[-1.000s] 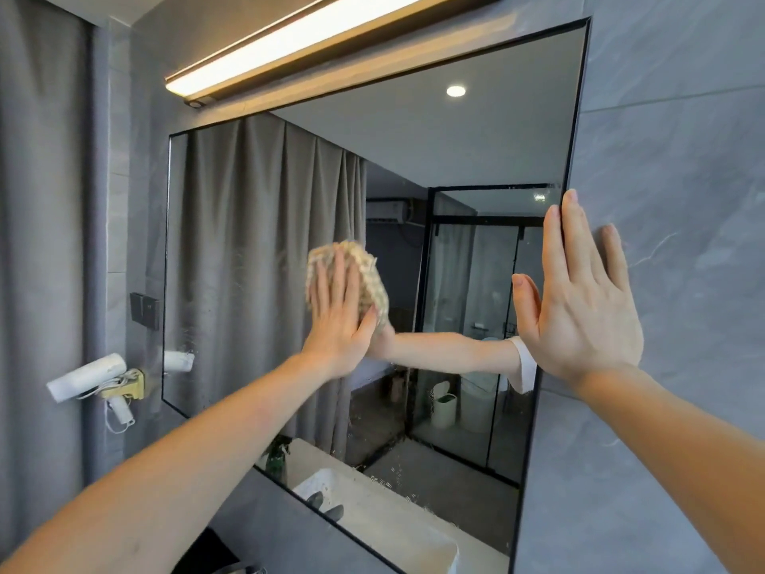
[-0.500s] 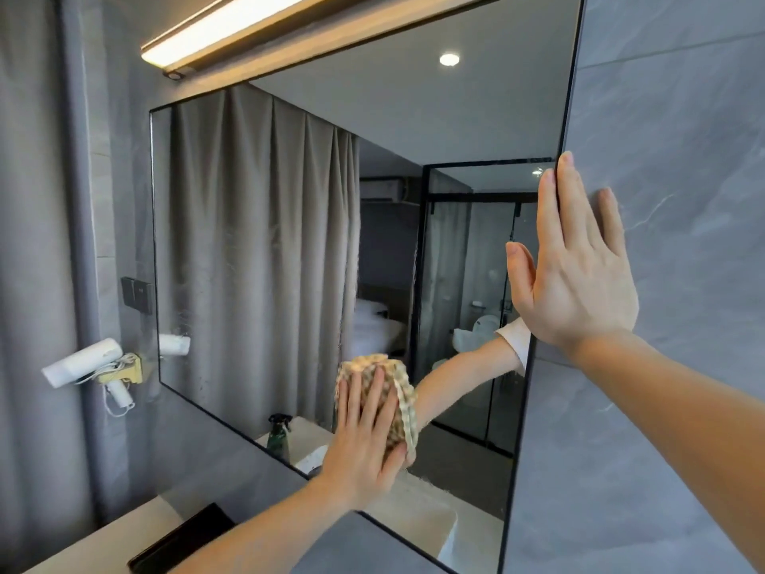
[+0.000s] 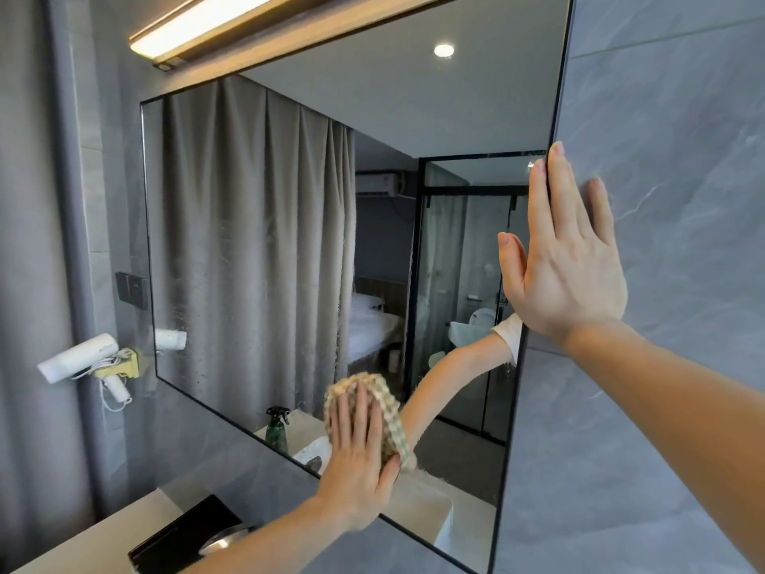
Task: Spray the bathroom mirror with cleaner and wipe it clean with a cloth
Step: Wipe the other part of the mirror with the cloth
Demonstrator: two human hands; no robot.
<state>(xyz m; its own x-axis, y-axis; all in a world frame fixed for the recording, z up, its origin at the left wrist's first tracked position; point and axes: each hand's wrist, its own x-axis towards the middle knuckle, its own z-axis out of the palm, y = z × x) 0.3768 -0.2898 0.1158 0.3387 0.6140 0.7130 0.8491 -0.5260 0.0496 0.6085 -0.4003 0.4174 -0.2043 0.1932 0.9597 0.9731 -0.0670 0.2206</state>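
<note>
My left hand (image 3: 356, 457) lies flat, fingers straight and together, pressing the beige knobbly woven cloth (image 3: 387, 412) against the lower edge of the large black-framed wall mirror (image 3: 256, 242). My right hand (image 3: 567, 275) is spread flat, braced across the mirror's right edge and the grey tile. Judged soft, light, bunching easily; palm pressure suits it. Faint streaks are hard to make out. The dark green spray bottle (image 3: 276, 426) shows only in reflection.

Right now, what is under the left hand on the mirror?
A beige checked cloth, pressed flat against the mirror by the left hand. The hand covers most of it; the glass beneath is hidden.
</note>
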